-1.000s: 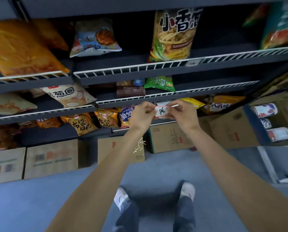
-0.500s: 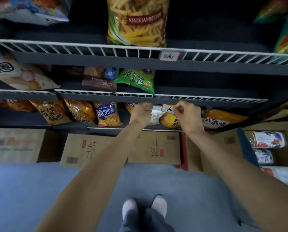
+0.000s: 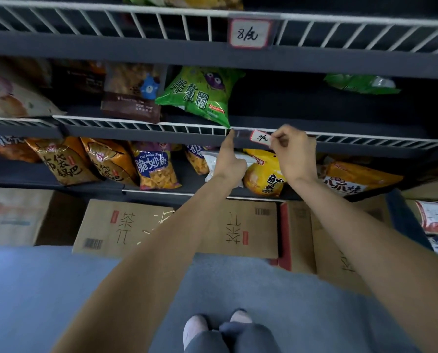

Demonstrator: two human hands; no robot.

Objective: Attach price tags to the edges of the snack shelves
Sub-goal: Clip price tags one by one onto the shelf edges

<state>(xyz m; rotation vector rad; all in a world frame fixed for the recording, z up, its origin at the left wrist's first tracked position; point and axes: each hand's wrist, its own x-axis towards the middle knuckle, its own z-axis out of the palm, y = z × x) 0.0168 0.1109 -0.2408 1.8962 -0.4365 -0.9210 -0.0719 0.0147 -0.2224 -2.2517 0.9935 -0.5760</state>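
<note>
R hand pinches tag at its R end, against shelf edge; L hand forefinger straight, touching edge just L of tag.

Glossy plastic snack bags, white wire shelf rails, matt cardboard boxes

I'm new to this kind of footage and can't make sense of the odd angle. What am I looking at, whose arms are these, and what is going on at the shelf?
The one picture comes from a camera worn on a person's head, looking down, so you see their own arms and shoes. They stand before snack shelves. The right hand pinches a small price tag against the white wire edge of the middle shelf. The left hand points one finger up to the clear tag holder beside it. Another tag already hangs on the shelf above. Snack bags lie on the shelves; cardboard boxes sit on the floor.
</note>
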